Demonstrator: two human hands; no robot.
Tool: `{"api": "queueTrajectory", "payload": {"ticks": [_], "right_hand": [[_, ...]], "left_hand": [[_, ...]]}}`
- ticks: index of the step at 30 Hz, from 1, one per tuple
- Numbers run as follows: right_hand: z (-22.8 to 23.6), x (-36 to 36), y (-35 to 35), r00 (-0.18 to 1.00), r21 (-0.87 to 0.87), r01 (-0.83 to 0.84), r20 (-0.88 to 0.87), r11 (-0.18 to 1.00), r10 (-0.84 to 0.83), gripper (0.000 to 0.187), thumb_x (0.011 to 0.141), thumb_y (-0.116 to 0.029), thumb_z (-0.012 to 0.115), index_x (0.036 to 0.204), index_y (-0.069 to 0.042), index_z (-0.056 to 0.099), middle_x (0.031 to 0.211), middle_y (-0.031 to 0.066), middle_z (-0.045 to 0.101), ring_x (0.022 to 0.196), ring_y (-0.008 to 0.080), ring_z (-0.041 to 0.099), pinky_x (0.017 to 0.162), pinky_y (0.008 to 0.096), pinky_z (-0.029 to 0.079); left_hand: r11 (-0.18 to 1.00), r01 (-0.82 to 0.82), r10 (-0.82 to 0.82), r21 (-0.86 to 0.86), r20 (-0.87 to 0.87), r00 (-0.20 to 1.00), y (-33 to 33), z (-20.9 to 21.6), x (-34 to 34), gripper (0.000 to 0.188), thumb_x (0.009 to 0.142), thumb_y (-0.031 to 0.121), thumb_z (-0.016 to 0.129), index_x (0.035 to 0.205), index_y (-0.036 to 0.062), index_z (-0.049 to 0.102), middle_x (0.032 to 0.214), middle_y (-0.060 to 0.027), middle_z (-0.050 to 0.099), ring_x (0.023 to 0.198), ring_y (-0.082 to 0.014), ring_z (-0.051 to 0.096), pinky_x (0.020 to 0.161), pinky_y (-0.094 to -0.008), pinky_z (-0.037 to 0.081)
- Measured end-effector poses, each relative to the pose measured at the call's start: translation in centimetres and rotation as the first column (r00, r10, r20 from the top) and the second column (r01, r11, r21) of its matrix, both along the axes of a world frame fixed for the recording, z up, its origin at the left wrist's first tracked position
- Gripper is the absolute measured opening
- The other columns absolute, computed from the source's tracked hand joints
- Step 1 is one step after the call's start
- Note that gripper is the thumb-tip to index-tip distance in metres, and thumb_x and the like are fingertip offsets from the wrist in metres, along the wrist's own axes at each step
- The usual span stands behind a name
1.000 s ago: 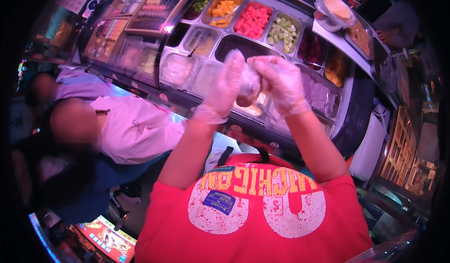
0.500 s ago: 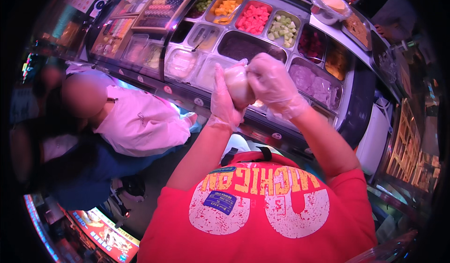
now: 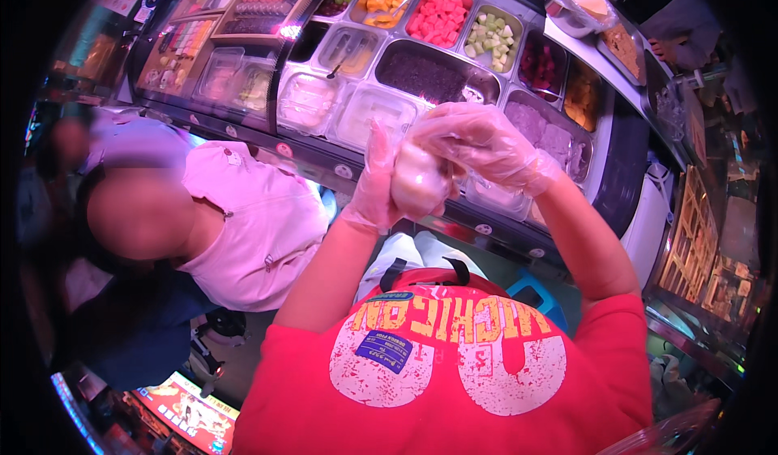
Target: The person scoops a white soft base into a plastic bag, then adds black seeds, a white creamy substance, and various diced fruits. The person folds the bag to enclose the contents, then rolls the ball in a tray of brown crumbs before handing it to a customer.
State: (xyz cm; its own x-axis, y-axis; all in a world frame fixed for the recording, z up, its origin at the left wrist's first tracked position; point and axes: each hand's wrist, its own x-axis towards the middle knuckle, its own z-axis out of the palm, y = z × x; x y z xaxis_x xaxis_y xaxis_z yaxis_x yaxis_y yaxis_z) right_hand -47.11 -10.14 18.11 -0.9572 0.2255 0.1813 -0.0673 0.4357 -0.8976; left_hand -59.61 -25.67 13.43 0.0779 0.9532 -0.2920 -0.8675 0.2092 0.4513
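Observation:
Both my hands wear clear plastic gloves and meet in front of my chest, over the counter's front edge. A glossy white, rounded, dough-like ball (image 3: 417, 184) rests in my left hand (image 3: 374, 183), whose fingers cup it from the left and below. From above and the right, my right hand (image 3: 486, 140) bends over the ball with its fingers drawn together at the ball's top, pinching it there. The right fingertips are partly hidden, and so is what lies inside the ball.
Beyond my hands, metal trays hold mango cubes (image 3: 387, 1), pink-red cubes (image 3: 438, 17), pale green cubes (image 3: 490, 38), a dark purple filling (image 3: 417, 70) and purple paste (image 3: 547, 135). A glass display case (image 3: 219, 34) stands left. A person in a pink top (image 3: 251, 220) is close at my left.
My right hand has turned from a raised fist to bent fingers over the ball's top, moving slightly lower. The ball has dropped a little, and the person at left appears closer.

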Motion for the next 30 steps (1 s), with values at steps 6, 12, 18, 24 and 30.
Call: {"api": "queueTrajectory", "payload": {"ticks": [6, 12, 18, 24, 30], "right_hand": [[-2.8, 0.8, -3.1, 0.966, -0.710, 0.185, 0.257, 0.679, 0.006, 0.048, 0.105, -0.046, 0.055, 0.127, -0.005, 0.069, 0.104, 0.0086, 0.072, 0.091, 0.0208, 0.070, 0.082, 0.0348, 0.058], [-3.5, -0.2, -2.4, 0.828, -0.867, 0.466, 0.498, -0.179, -0.256, 0.046, 0.103, -0.045, 0.058, 0.107, 0.000, 0.066, 0.097, 0.0161, 0.071, 0.082, 0.0280, 0.073, 0.076, 0.0430, 0.063], [0.6, -0.8, -4.9, 0.859, -0.952, 0.303, 0.291, -0.040, -0.420, 0.044, 0.107, -0.041, 0.054, 0.115, 0.002, 0.061, 0.103, 0.0136, 0.069, 0.089, 0.0228, 0.069, 0.083, 0.0337, 0.057], [0.3, 1.5, -4.1, 0.845, -0.678, 0.506, 0.266, 0.534, -0.464, 0.049, 0.105, -0.040, 0.058, 0.130, 0.002, 0.066, 0.108, 0.0057, 0.070, 0.098, 0.0140, 0.064, 0.089, 0.0285, 0.049], [-0.9, -0.3, -4.3, 0.861, -0.542, 0.503, 0.377, 0.673, -0.341, 0.024, 0.095, -0.012, 0.071, 0.112, 0.005, 0.075, 0.100, 0.0061, 0.071, 0.086, 0.0108, 0.063, 0.074, 0.0273, 0.052]], "left_hand": [[0.940, 0.339, -0.290, -0.024, 0.468, 0.835, 1.2, -2.7, -0.7, 0.081, 0.095, 0.072, 0.039, 0.140, 0.0060, 0.055, 0.118, -0.0275, 0.068, 0.101, -0.0419, 0.072, 0.067, -0.0521, 0.065], [0.957, 0.290, -0.273, 0.016, 0.391, 0.879, 1.8, -1.5, -3.0, 0.097, 0.093, 0.081, 0.041, 0.159, 0.0106, 0.032, 0.152, -0.0193, 0.049, 0.131, -0.0417, 0.056, 0.110, -0.0718, 0.036], [0.971, -0.135, 0.225, 0.195, -0.578, 0.784, 0.6, -1.6, -2.4, 0.080, 0.092, 0.036, 0.066, 0.159, 0.0082, 0.033, 0.145, -0.0123, 0.053, 0.128, -0.0288, 0.059, 0.106, -0.0441, 0.047], [0.968, -0.242, 0.238, 0.071, 0.056, 0.970, -1.1, -4.3, -1.3, 0.092, 0.080, 0.035, 0.086, 0.154, 0.0102, 0.038, 0.136, -0.0196, 0.059, 0.123, -0.0373, 0.064, 0.088, -0.0568, 0.063], [0.983, -0.147, 0.150, 0.111, -0.017, 0.989, -1.5, -3.5, -2.5, 0.085, 0.082, 0.031, 0.085, 0.152, 0.0092, 0.043, 0.131, -0.0169, 0.061, 0.107, -0.0304, 0.070, 0.084, -0.0475, 0.065]]}}
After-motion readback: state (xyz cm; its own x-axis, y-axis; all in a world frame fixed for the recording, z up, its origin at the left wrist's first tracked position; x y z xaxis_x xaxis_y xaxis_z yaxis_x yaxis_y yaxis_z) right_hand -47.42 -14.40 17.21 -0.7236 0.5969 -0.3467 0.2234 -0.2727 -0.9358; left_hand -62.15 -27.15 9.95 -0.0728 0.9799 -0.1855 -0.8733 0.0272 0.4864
